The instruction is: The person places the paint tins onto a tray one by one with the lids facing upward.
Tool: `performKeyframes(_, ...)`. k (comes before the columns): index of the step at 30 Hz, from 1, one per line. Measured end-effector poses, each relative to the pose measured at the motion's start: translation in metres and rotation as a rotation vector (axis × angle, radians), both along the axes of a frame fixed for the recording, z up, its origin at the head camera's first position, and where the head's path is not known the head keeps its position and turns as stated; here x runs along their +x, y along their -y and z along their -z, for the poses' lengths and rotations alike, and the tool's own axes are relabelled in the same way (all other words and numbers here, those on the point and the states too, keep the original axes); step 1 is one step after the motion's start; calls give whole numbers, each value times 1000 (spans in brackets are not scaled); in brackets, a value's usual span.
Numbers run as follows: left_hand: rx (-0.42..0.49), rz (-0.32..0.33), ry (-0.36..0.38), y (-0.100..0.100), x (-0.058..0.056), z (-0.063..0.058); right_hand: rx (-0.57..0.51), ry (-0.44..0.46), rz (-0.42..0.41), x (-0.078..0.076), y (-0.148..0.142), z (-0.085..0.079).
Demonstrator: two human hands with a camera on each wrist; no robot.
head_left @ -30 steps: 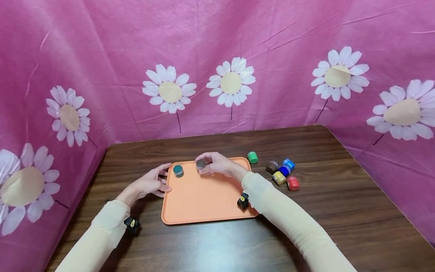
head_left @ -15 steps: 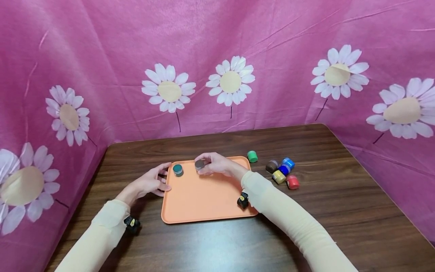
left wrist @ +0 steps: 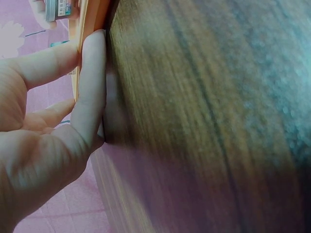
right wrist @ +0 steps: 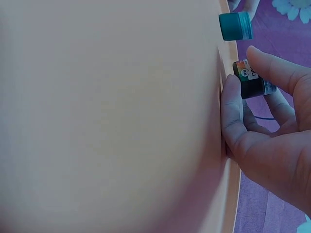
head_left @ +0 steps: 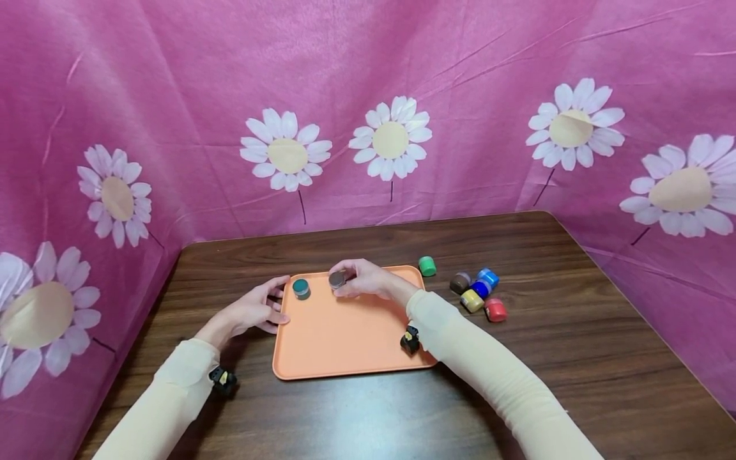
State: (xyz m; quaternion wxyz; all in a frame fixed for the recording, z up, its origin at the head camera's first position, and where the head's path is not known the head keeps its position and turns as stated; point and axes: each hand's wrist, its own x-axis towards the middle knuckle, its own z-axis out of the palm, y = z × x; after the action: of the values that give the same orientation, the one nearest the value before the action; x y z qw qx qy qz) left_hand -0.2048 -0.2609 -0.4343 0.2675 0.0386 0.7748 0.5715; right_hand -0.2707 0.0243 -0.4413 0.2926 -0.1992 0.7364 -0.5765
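My right hand (head_left: 368, 280) pinches a small dark paint jar (head_left: 337, 279) between thumb and fingers at the far edge of the orange tray (head_left: 345, 338). Part of its label (right wrist: 248, 72) shows in the right wrist view. To its left, near the tray's far left corner, stands a teal paint jar (head_left: 301, 289). My left hand (head_left: 253, 310) holds the tray's left edge, its thumb over the rim. Seen from the left wrist, one finger (left wrist: 92, 82) lies low along the tray's side, close to the wooden tabletop, and other fingertips meet the rim.
A green paint jar (head_left: 427, 266) is just beyond the tray's far right corner. Farther right lie brown (head_left: 460, 282), yellow (head_left: 472, 300), red (head_left: 495, 310) and two blue jars, close together on the wooden table (head_left: 575, 332). A pink flowered cloth (head_left: 345, 51) surrounds the table.
The dark jar in my right hand has shifted very slightly to the left along the tray's far edge. My left hand and the other jars keep their places.
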Motion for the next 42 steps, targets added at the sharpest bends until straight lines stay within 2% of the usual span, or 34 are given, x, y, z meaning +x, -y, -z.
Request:
performKeyframes(7,1,4,-2,1,1,1,16,-29,-10,-1,1,3)
performKeyframes(16,-11,19,-20,3,-5,3,51,-79,-25,-3,2,-2)
performKeyframes(27,-5,-10,3,3,-4,5,54,-114,-25,0,2,-1)
performKeyframes(42,-13,-7,2,2,-2,4,44,-101,-5,-2,3,3)
